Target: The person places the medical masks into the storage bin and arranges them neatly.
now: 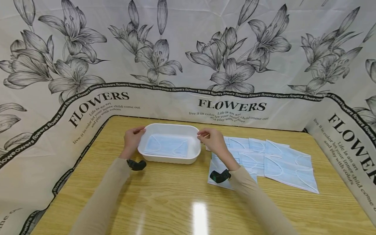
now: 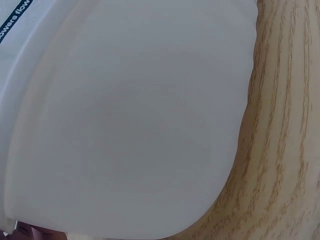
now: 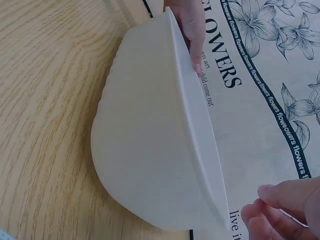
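White plastic tub (image 1: 169, 159) sitting on the wood-grain table (image 1: 164, 202), rounded corners, smooth plain walls, thin flat rim. One light blue face mask (image 1: 166, 146) lying flat inside, white ear loops showing. Left hand (image 1: 133, 138) at the tub's left rim, fingertips curled onto the edge. Right hand (image 1: 212, 138) at the right rim, fingers bent and pinched close together right by the edge; can't tell for sure if actually gripping anything. Loose spread of more blue masks (image 1: 276, 164) just right of the tub, overlapping. Flower-print cloth (image 1: 188, 58) behind it all.
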Demonstrator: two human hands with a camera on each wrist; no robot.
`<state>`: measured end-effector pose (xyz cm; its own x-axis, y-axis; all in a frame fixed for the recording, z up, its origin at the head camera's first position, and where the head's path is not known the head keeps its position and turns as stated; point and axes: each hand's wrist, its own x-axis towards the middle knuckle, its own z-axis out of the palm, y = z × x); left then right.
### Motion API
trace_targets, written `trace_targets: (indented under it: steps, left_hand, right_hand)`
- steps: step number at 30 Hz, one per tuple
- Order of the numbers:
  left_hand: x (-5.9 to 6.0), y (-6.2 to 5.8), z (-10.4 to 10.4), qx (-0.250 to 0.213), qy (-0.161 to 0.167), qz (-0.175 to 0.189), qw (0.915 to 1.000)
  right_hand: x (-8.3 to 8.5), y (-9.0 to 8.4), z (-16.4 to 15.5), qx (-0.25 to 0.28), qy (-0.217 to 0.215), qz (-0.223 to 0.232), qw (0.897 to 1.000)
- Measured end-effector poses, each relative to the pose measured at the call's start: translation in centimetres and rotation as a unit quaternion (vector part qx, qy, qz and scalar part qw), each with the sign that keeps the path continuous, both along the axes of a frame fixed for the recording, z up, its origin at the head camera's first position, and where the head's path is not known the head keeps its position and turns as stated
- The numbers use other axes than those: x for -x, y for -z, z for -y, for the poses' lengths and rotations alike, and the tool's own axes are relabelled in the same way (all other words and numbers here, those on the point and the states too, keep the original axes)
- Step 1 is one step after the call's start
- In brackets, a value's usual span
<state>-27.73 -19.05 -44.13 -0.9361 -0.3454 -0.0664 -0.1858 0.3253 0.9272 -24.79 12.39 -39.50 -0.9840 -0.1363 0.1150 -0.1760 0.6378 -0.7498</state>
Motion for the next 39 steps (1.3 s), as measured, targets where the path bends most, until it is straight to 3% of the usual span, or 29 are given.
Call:
trace_targets:
  steps: [12,39]
  left_hand:
    - [-0.1,-0.3,0.1,-0.004,-0.003,0.004,1.0]
    - [0.2,0.1,0.1,-0.004,-0.001,0.006,1.0]
  right_hand:
    - [-0.9,-0.4,-2.3,-0.005,-0.015,-0.035,0.999]
    - [-2.7,1.0,-8.3,-0.049,0.015,-0.008,0.999]
